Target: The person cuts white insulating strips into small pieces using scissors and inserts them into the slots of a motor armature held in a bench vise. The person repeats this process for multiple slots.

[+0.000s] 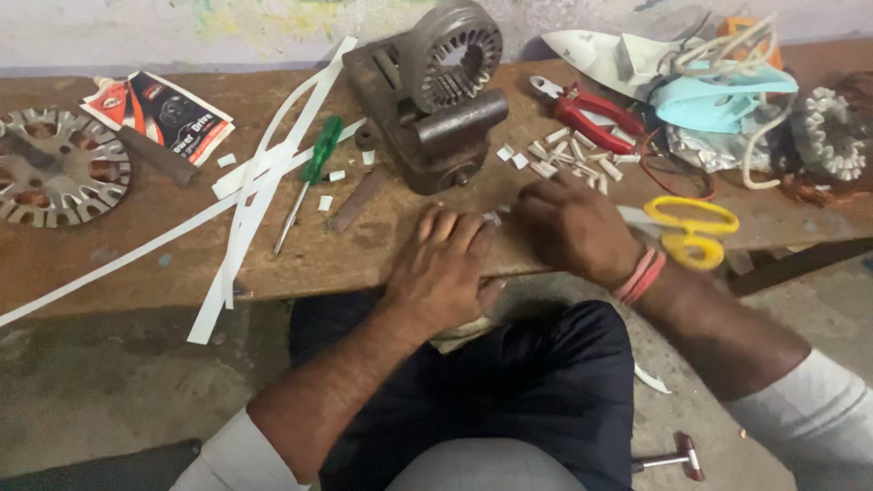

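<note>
My left hand [443,268] rests palm down at the front edge of the wooden bench [109,255], fingers together near a small white paper piece [492,218]. My right hand [573,227] is curled over the bench just right of it, fingertips by the same piece; what it grips is hidden. A pile of small folded white paper pieces [573,159] lies just beyond my right hand. Yellow-handled scissors [691,232] lie right of my wrist.
A dark metal motor housing with a slotted stator [436,91] stands behind my hands. Red pliers [591,114], a green screwdriver [314,168], long white paper strips [245,209], a round metal plate [55,177], a printed packet [168,114] and wound coils [832,132] lie around.
</note>
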